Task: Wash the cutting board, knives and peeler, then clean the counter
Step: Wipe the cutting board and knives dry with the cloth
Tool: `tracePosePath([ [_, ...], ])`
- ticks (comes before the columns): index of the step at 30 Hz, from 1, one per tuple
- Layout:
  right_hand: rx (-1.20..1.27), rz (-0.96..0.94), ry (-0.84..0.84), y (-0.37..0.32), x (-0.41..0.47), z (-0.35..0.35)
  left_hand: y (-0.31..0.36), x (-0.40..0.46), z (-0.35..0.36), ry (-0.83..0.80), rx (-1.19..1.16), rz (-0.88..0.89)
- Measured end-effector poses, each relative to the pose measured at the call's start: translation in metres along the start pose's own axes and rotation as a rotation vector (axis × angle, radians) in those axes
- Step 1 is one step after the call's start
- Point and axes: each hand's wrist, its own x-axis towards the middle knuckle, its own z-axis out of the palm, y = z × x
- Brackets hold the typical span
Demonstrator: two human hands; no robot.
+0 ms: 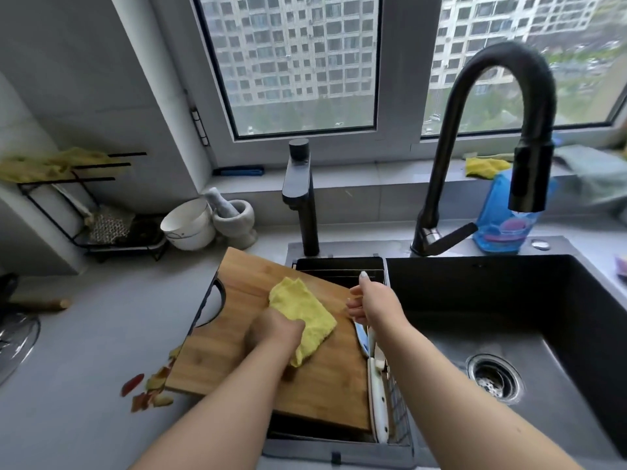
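Over the sink rack, our left hand (274,334) grips the yellow cloth (302,317) on the cutting board (237,340); our right hand (369,303), fingers loose, should steady its edge for firm, overlapping strokes.

Knives (376,395) partly hidden behind cutting board (237,334); peeler indistinguishable.

Wood, cloth and matt metal at the sink

A grained wooden cutting board (237,347) is covered by a fluffy yellow cloth (305,317); the black faucet (502,96) and dark sink (509,293) are seen matt.
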Motion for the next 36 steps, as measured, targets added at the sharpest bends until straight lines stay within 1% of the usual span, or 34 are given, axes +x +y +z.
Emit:
tracePosePath([
  [3, 0.008, 0.017, -0.08, -0.005, -0.003, -0.001, 0.021, 0.002, -0.004, -0.002, -0.19, 0.132],
  [4, 0.038, 0.024, -0.112, -0.007, -0.007, -0.001, 0.03, 0.0, -0.005, -0.015, -0.242, 0.198],
  [5, 0.117, 0.037, -0.15, -0.009, -0.01, -0.001, 0.038, -0.003, -0.005, -0.061, -0.309, 0.293],
  [7, 0.419, 0.085, -0.245, -0.013, -0.013, -0.006, 0.056, -0.016, -0.003, -0.261, -0.507, 0.471],
  [8, 0.595, 0.102, -0.294, -0.015, -0.014, -0.01, 0.064, -0.025, -0.002, -0.361, -0.633, 0.5],
  [9, 0.75, 0.112, -0.321, -0.017, -0.013, -0.017, 0.07, -0.031, -0.002, -0.426, -0.755, 0.495],
  [10, 0.868, 0.118, -0.314, -0.018, -0.01, -0.025, 0.073, -0.033, 0.0, -0.427, -0.849, 0.472],
  [11, 0.944, 0.117, -0.276, -0.019, -0.007, -0.033, 0.073, -0.033, 0.005, -0.368, -0.895, 0.449],
  [12, 0.992, 0.108, -0.227, -0.019, -0.004, -0.042, 0.07, -0.029, 0.012, -0.274, -0.86, 0.427],
  [13, 1.02, 0.088, -0.177, -0.02, -0.001, -0.05, 0.064, -0.026, 0.021, -0.187, -0.77, 0.4],
  [14, 1.035, 0.069, -0.136, -0.019, 0.001, -0.057, 0.056, -0.023, 0.03, -0.139, -0.644, 0.366],
  [15, 1.043, 0.052, -0.107, -0.019, 0.003, -0.063, 0.049, -0.022, 0.04, -0.136, -0.509, 0.332],
  [17, 1.052, 0.038, -0.083, -0.018, 0.005, -0.073, 0.036, -0.025, 0.058, -0.247, -0.249, 0.295],
  [19, 1.056, 0.041, -0.086, -0.016, 0.005, -0.079, 0.029, -0.032, 0.075, -0.351, 0.008, 0.307],
  [21, 1.056, 0.055, -0.095, -0.012, 0.004, -0.084, 0.025, -0.038, 0.089, -0.371, 0.196, 0.321],
  [24, 1.038, 0.065, -0.095, -0.006, 0.005, -0.091, 0.025, -0.048, 0.107, -0.336, 0.426, 0.364],
  [27, 1.013, 0.054, -0.085, 0.0, 0.006, -0.098, 0.026, -0.055, 0.125, -0.284, 0.573, 0.422],
  [30, 0.998, 0.049, -0.08, 0.004, 0.007, -0.106, 0.027, -0.058, 0.134, -0.246, 0.643, 0.422],
  [33, 0.996, 0.032, -0.065, 0.005, 0.006, -0.114, 0.026, -0.059, 0.14, -0.225, 0.673, 0.407],
  [36, 0.993, 0.026, -0.055, 0.006, 0.004, -0.118, 0.026, -0.059, 0.142, -0.226, 0.647, 0.354],
])
